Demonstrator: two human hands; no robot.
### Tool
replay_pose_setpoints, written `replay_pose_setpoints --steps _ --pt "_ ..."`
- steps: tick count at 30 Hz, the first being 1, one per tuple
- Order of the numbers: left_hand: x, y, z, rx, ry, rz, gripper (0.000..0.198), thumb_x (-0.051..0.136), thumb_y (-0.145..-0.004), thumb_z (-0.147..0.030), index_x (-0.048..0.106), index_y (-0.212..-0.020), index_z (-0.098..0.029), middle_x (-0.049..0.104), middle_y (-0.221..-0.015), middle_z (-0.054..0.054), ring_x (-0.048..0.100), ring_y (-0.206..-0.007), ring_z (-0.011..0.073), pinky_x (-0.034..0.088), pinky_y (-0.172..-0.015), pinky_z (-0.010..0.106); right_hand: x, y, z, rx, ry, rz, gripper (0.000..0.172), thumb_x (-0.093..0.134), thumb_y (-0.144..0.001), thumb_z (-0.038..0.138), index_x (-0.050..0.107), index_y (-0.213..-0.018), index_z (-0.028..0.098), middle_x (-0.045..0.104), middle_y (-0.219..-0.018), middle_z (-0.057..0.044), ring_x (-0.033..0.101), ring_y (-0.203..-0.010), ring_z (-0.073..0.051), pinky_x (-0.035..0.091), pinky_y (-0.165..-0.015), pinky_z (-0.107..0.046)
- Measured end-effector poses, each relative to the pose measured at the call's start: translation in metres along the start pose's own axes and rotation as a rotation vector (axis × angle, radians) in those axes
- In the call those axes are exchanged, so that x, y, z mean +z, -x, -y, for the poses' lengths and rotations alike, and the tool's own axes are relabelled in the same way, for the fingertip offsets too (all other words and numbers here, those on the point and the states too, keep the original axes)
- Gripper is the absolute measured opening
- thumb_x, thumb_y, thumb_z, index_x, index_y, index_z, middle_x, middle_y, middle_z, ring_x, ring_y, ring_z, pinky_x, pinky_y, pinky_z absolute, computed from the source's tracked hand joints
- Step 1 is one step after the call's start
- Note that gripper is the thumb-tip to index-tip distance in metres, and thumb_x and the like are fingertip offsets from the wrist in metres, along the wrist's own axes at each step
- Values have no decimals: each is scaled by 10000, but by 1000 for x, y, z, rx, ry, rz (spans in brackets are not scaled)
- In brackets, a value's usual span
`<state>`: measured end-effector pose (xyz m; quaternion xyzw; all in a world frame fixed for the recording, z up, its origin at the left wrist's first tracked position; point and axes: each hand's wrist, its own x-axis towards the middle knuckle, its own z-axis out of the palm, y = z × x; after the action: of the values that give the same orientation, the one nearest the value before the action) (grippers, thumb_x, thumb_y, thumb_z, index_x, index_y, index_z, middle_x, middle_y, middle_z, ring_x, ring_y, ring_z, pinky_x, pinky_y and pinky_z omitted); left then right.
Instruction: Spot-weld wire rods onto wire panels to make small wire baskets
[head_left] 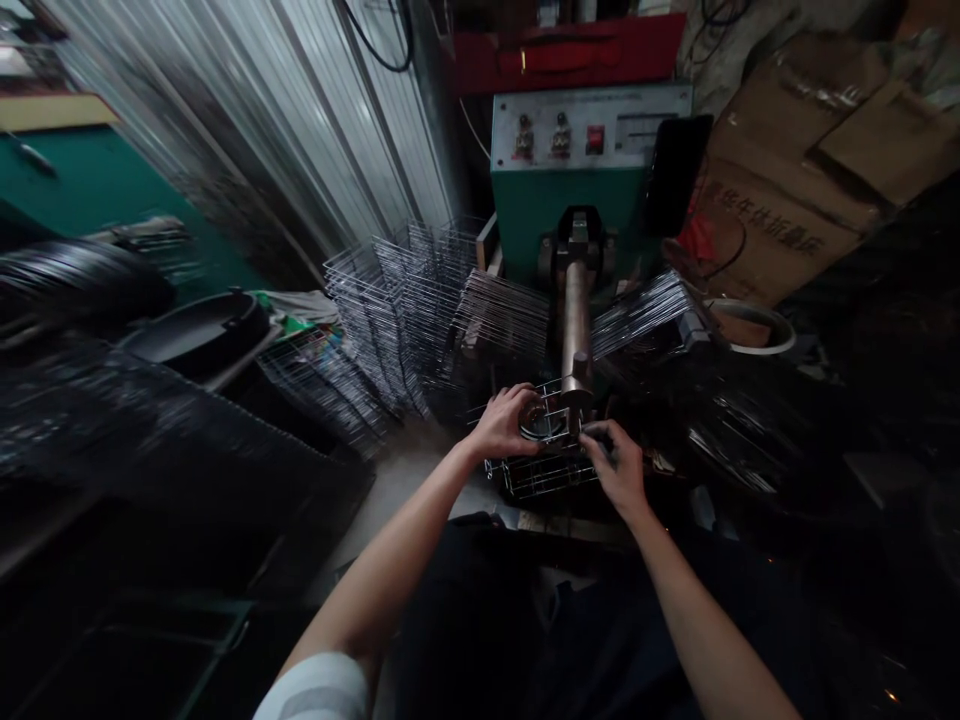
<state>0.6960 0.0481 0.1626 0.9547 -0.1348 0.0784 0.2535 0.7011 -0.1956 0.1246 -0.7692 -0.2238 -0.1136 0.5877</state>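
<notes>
Under the tip of a spot welder's upper arm lies a wire rack of thin crossed metal rods. My left hand is closed on the rack's left side, beside a round ring at its middle. Close to the electrode, my right hand pinches at the rack's right part with thumb and fingers together. Whatever sits between those fingertips is too small and dark to make out. The welder's green box with its switches stands behind.
Stacked wire racks stand left of the welder. Bundles of metal rods lie on both sides of its arm. A cardboard box and a round bowl are at the right. A black pan sits at the left.
</notes>
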Motion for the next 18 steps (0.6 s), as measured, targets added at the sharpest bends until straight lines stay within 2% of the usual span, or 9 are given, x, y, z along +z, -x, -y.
replay_pose_setpoints --steps 5,7,9,11,13,15,18 --pt "-2 -1 -7 9 -4 -9 727 843 -582 -446 555 -1215 -235 491 -1444 121 502 -1247 359 375 -1061 555 2 -1 -2 95 -116 11 182 641 -900 382 668 -889 202 707 -890 -51 659 -830 -209 523 -758 -329" --pt "-7 3 -5 20 15 -9 722 843 -601 -471 543 -1221 -258 476 -1467 112 444 -1306 373 350 -1075 591 -5 2 -4 116 -144 23 207 652 -890 404 671 -902 198 720 -936 -71 677 -880 -223 538 -781 -341" --pt "-13 16 8 12 63 -40 812 877 -555 -504 512 -1241 -267 399 -1527 121 327 -1400 397 283 -1120 629 -19 11 -8 174 -182 56 231 665 -880 423 670 -914 195 730 -1013 -92 688 -966 -239 541 -846 -356" --pt "-15 38 30 -46 175 -117 986 928 -443 -514 456 -1269 -254 279 -1579 152 221 -1459 408 217 -1172 626 -37 27 -12 308 -245 96 271 687 -863 451 659 -935 191 733 -1055 -108 704 -977 -249 555 -848 -361" --pt "-7 66 54 -146 378 -191 1101 959 -372 -467 382 -1285 -249 206 -1580 175 216 -1470 397 213 -1199 591 -55 47 -16 458 -281 93 360 723 -827 493 628 -990 187 744 -1002 -116 731 -844 -240 582 -727 -339" --pt "10 90 71 -252 636 -207 1077 961 -402 -404 322 -1259 -276 225 -1553 169 272 -1454 377 273 -1180 587 -66 67 -18 553 -273 44 469 769 -778 520 585 -1052 186 750 -899 -106 710 -660 -208 557 -566 -292" --pt "41 105 75 -346 956 -202 950 938 -492 -328 288 -1185 -298 307 -1505 149 349 -1418 356 379 -1114 583 -67 89 -12 614 -258 -7 490 807 -743 517 551 -1004 190 737 -785 -76 633 -525 -157 473 -452 -235"
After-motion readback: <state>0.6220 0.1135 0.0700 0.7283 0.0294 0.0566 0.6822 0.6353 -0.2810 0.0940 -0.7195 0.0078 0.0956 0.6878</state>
